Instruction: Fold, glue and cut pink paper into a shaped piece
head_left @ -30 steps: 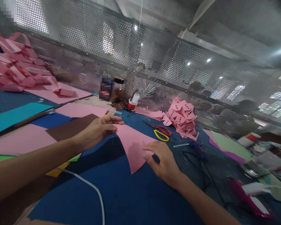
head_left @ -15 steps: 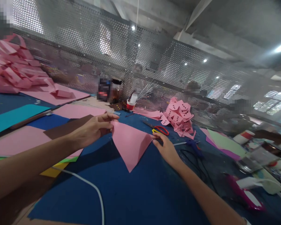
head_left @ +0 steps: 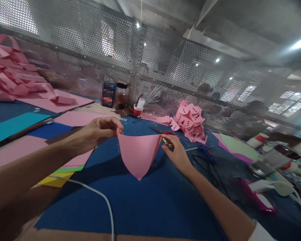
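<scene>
A pink paper sheet point(head_left: 139, 154) hangs between my two hands over the dark blue table mat point(head_left: 130, 211). My left hand point(head_left: 106, 129) pinches its upper left corner, with thumb and fingers closed. At the upper right corner, my right hand point(head_left: 174, 150) grips the paper between thumb and fingertips. The sheet bows, and its lower corner points down towards me. Just behind my right hand lie scissors point(head_left: 171, 134) with red and yellow handles, partly hidden. A blue glue gun point(head_left: 206, 151) rests to the right of that hand.
Pink dotted paper pieces point(head_left: 189, 120) are heaped behind, near a red-and-white cup point(head_left: 138, 109). Coloured sheets point(head_left: 17, 150) and a large pink paper pile point(head_left: 17, 73) occupy the left. A white cable point(head_left: 100, 194) crosses the mat in front. A magenta device point(head_left: 259, 197) lies right.
The paper's top edge has changed from slanting down rightwards to nearly level and sagging. My right hand has risen slightly. Both hands keep their hold, and the view has shifted a little.
</scene>
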`<state>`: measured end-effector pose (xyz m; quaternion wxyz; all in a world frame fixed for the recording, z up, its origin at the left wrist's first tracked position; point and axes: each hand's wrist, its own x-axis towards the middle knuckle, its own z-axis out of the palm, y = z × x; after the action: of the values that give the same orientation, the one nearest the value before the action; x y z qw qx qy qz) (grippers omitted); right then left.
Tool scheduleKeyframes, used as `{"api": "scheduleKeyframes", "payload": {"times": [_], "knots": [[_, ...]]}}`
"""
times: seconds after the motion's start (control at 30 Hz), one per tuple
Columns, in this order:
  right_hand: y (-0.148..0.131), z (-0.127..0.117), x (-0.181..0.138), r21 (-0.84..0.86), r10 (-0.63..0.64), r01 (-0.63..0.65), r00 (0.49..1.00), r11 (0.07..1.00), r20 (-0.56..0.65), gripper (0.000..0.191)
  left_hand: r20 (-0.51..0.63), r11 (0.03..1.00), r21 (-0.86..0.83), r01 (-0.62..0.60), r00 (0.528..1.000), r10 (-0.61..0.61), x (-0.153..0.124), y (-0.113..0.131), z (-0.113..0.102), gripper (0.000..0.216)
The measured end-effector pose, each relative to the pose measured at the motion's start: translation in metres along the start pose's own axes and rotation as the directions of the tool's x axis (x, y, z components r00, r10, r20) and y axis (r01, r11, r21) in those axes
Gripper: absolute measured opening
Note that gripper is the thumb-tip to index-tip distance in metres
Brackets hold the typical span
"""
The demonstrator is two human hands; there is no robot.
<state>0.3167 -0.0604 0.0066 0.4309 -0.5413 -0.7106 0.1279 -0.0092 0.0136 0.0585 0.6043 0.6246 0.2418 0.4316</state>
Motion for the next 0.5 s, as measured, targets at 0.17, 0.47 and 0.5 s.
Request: {"api": "scheduleKeyframes", "payload": {"times": [0.17,0.47,0.5], "knots": [[-0.002,-0.005,0.002,-0.163,-0.143,0.128,0.986,0.978,-0.089,0.057,0.04,0.994,0.071,-0.08,0.996,0.078,-0.001,0.003,0.0,0.007],[-0.022,-0.022,0.008,-0.153,-0.273,0.24,0.927,0.959,-0.257,0.021,0.001,0.933,0.278,-0.226,0.972,0.235,0.0,0.011,-0.004,0.007],[-0.027,-0.026,0.009,-0.165,-0.286,0.248,0.916,0.955,-0.281,0.021,-0.031,0.929,0.29,-0.232,0.967,0.252,-0.001,0.015,-0.003,0.007]]}}
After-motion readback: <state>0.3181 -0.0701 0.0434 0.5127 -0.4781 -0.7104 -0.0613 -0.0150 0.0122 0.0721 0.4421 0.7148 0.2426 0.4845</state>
